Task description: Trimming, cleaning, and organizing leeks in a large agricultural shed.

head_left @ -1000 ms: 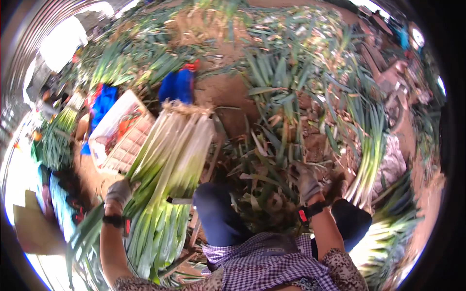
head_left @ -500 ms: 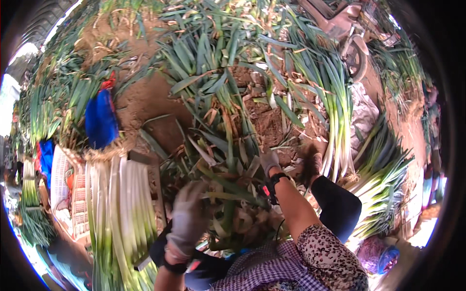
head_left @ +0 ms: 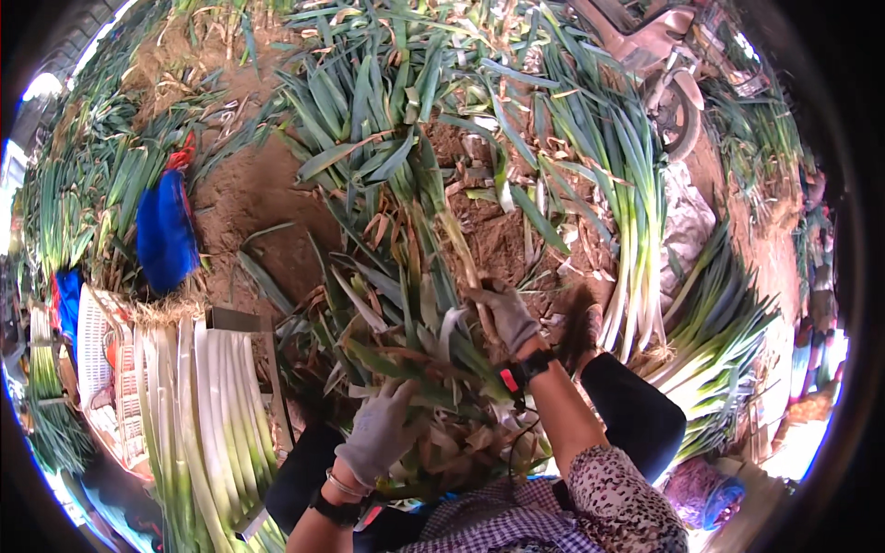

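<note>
My right hand (head_left: 507, 315), in a soiled pale glove, closes around a leek stalk (head_left: 458, 241) with dry brownish outer leaves. The stalk runs from the heap of green leeks (head_left: 369, 101) ahead of me. My left hand (head_left: 380, 433), in a whitish glove, is over loose leaf trimmings (head_left: 442, 373) in front of my lap. Its fingers are stretched out and nothing shows in them. Just left of my leg lies a row of cleaned leeks (head_left: 207, 396), white shafts side by side, their root ends away from me.
Left of that row stands a white plastic basket (head_left: 97, 346), with a blue cloth bundle (head_left: 166, 240) beyond. More leeks (head_left: 636, 249) lie at right, near a small wheel (head_left: 684, 115) and a pale sack (head_left: 684, 217). A leek bundle (head_left: 724, 341) sits beside my right knee.
My left hand has come down and a little right, and its fingers now show spread. The right hand stays near the same place, with the leek stalk now visible in it. The view has shifted slightly.
</note>
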`<act>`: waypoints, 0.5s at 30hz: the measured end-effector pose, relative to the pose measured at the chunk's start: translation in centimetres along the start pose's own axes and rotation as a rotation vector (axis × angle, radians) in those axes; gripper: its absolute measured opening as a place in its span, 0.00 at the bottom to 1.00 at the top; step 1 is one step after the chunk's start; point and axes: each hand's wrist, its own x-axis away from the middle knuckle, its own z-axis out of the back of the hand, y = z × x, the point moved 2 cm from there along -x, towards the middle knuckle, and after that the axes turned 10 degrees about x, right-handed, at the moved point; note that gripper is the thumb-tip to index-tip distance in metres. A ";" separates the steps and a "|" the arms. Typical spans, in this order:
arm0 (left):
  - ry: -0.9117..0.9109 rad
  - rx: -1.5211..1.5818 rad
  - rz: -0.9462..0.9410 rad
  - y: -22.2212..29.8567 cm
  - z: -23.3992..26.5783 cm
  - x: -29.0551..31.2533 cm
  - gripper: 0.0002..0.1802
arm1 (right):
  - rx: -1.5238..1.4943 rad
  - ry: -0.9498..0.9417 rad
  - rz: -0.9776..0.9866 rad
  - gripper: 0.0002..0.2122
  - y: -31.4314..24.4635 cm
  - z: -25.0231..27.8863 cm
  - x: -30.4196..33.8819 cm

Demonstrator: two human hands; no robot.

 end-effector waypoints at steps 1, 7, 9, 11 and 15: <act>0.011 0.010 -0.025 -0.2 -0.1 -0.3 0.28 | 0.017 -0.002 0.014 0.09 -0.3 0.1 1.0; 0.055 -0.013 -0.075 -0.5 0.1 1.0 0.26 | 0.792 -0.044 0.597 0.13 -0.4 -1.2 12.2; 0.098 0.009 -0.195 -1.1 -0.6 1.3 0.24 | 0.492 0.063 0.666 0.13 2.1 -1.4 17.3; 0.057 0.064 -0.223 -1.1 -1.8 0.4 0.22 | 0.237 0.094 0.376 0.12 6.9 -0.9 19.8; 0.091 0.249 -0.001 -7.4 -3.6 -2.4 0.21 | 0.268 -0.005 0.216 0.12 1.7 -3.7 30.9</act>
